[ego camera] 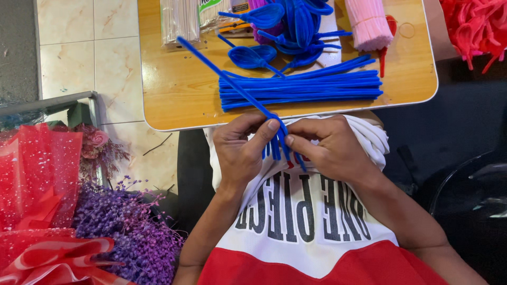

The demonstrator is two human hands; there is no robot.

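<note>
The left hand (240, 153) is closing thumb and forefinger around a short cluster of blue pipe cleaners (274, 145), and the right hand (330, 150) is pinching the same cluster from the other side, so both are gripping it just off the near edge of the table, against the person's white printed shirt (301, 211). One long blue stem (222, 74) is running up and away from the left hand's fingers, slanting out over the tabletop.

Judging by what lies about, the work seems to be partway along. Beyond the hands, several finished blue petal-like loops (253, 55) are lying together, while a thick bundle of straight blue stems (306, 87) just ahead of the hands is still waiting unbent. Farther past the right hand, a tied sheaf of pink stems (367, 24) looks untouched.

Far to the left of the left hand, red netted wrapping (37, 169) and a purple dried-flower bunch (124, 227) are sitting on the floor. The pale tiled floor (68, 53) is showing beyond them. The wooden table (174, 100) is spreading ahead of both hands, holding clear packets (182, 18) at its far left. Far off to the right, a heap of red stems (475, 26) is lying over a dark area.
</note>
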